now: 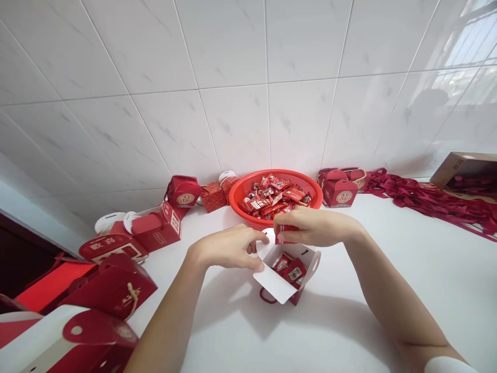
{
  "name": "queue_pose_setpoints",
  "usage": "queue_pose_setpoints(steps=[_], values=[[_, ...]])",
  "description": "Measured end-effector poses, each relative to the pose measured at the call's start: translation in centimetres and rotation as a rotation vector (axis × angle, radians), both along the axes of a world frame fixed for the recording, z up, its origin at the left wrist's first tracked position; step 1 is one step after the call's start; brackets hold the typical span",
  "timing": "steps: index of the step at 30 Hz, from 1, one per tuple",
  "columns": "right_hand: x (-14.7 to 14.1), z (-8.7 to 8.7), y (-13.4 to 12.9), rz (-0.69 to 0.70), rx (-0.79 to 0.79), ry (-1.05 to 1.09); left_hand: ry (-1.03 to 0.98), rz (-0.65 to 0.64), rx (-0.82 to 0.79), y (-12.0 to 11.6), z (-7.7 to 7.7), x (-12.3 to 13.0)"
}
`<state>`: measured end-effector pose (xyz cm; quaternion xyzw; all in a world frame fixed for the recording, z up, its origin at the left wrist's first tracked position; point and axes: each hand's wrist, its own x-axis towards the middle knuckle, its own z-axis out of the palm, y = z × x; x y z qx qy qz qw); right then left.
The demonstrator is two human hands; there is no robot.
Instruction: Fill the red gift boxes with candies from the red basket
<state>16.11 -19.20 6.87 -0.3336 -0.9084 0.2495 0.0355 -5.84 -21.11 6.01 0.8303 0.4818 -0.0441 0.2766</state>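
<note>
An open gift box (301, 294), red outside and white inside, stands in front of me with several red-wrapped candies (294, 272) in it. My left hand (233, 249) is at its left side, thumb on the corner of the white near flap (275, 284) and a finger at the rounded white flap (266, 244). Over the far side, my right hand (310, 226) has its fingers closed around a flat red piece (288, 234). The hand partly covers it, so I cannot tell whether it is a box flap or a packet. A dark red cord loop hangs at the near left.
Behind the box is a red plastic basket (236, 199) of wrapped candies. Red gift boxes (157, 228) line the left side; more boxes (338, 191) stand right of the basket. Dark red ribbons (419, 202) and a cardboard box (450, 168) lie far right, against the tiled wall.
</note>
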Motion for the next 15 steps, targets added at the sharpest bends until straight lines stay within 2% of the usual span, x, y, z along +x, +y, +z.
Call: queue_pose_setpoints(steps=[2,5,10,15], values=[[0.0,0.0,0.1,0.024,-0.002,-0.011,0.0,-0.012,0.0,-0.1,0.1,0.1],[0.5,0.2,0.1,-0.027,0.099,0.036,0.01,0.006,-0.003,-0.3,0.1,0.1],[2.9,1.3,-0.3,-0.092,0.172,0.127,-0.027,-0.012,0.023,-0.4,-0.1,-0.1],[4.8,0.7,-0.9,-0.329,0.145,-0.098,-0.074,-0.039,0.057,-0.7,-0.2,-0.2]])
